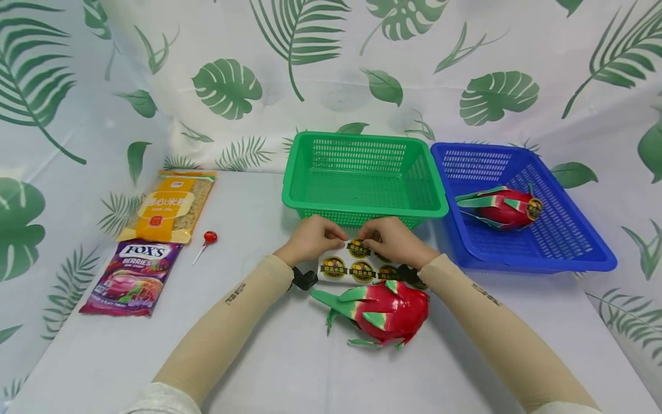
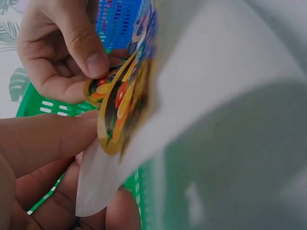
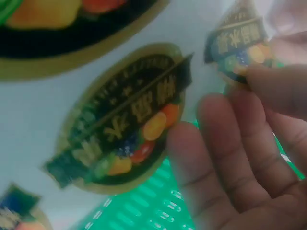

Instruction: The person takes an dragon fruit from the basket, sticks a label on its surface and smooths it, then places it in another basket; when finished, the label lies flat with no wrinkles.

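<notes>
One sheet of stickers (image 1: 347,262) is held between the left hand (image 1: 316,237) and the right hand (image 1: 397,241), just on the near side of a green basket (image 1: 364,210). The left hand pinches the sheet's edge with its thumb against the fingers; the right hand, a little apart from it, pinches one round sticker (image 1: 358,248) at the far edge between thumb and finger. Whether that sticker is loose from its backing I cannot tell.

Just nearer than the sheet, a red dragon fruit (image 1: 395,310) lies on the white bench (image 1: 289,368), its green tip to the left. To the right, a blue basket (image 1: 538,260) stands beside the green one and holds a second dragon fruit (image 1: 499,210) with a round label (image 1: 534,209) on its right end.

Well to the left lie a yellow bag (image 1: 166,201) and, nearer, a purple FOX'S bag (image 1: 133,279); a red lollipop (image 1: 210,237) lies to their right. Leaf-patterned cloth (image 1: 331,86) hangs behind.
</notes>
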Demonstrator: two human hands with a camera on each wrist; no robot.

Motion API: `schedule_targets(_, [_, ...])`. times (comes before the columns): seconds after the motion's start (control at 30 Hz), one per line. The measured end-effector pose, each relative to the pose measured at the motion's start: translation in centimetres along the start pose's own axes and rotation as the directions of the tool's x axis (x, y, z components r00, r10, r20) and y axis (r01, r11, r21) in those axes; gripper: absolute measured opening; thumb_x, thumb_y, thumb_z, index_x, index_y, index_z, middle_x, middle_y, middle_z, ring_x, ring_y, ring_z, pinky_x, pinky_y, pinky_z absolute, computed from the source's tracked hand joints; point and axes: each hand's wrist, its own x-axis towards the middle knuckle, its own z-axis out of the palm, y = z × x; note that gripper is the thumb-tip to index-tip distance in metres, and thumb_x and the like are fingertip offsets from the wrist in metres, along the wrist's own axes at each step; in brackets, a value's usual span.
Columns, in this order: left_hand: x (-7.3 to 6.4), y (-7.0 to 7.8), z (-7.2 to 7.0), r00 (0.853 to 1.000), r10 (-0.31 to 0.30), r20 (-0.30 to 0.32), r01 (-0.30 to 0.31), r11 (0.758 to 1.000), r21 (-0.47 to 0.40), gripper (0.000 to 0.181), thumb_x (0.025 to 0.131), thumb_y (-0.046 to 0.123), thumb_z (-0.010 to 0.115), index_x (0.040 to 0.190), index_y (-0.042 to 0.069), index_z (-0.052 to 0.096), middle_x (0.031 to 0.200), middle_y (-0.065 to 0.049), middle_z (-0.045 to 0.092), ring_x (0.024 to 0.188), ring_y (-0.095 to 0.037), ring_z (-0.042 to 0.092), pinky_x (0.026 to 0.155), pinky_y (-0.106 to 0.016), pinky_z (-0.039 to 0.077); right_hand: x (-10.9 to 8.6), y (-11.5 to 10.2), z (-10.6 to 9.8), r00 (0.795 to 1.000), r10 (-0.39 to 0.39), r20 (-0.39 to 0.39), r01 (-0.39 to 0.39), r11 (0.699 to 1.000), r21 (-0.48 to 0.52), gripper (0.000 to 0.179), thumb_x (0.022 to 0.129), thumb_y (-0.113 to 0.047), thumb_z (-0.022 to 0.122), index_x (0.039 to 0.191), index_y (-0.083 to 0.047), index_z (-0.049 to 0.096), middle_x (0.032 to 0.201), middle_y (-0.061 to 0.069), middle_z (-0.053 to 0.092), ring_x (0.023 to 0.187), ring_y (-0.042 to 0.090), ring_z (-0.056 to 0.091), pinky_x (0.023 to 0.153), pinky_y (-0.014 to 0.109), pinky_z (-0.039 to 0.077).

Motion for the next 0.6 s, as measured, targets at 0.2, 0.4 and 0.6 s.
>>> schedule_targets(0.2, [0.1,-0.2,0.3,1.000,-0.007,-0.016,0.007,1.000,-0.018,0.016,0.095,0.014,0.075,0.109,0.011,0.081,0.101,-0.004,0.081,0.091,-0.013,0.074,0.082,-0.026,0.059,-0.2,0.1,0.1,0.999,0.006,-0.048,-0.005,1.000,0.019,0.009,0.098,-0.007,0.070,0.104,-0.011,0.077,0.093,0.004,0.077,0.079,0.012,0.069,0.074,0.032,0.058])
schedule_targets(0.4, [0.2,-0.4,0.3,1.000,-0.013,-0.020,0.012,0.999,-0.039,0.016,0.095,0.013,0.075,0.110,0.010,0.081,0.098,-0.005,0.080,0.086,-0.012,0.072,0.078,-0.025,0.057,-1.0,-0.1,-0.3,0.997,-0.021,-0.077,0.026,0.998,0.058,0.009,0.098,-0.008,0.070,0.104,-0.012,0.076,0.097,0.004,0.077,0.085,0.013,0.070,0.079,0.034,0.059])
schedule_targets(0.6, [0.1,-0.5,0.2,0.999,-0.033,-0.027,0.032,0.998,-0.058,0.018,0.095,0.012,0.074,0.111,0.006,0.079,0.100,-0.007,0.079,0.089,-0.015,0.072,0.080,-0.026,0.058,-2.4,-0.6,-1.1,0.994,-0.043,-0.103,0.051,0.996,0.079,0.011,0.099,-0.008,0.069,0.108,-0.011,0.075,0.103,0.004,0.076,0.092,0.016,0.070,0.084,0.037,0.059])
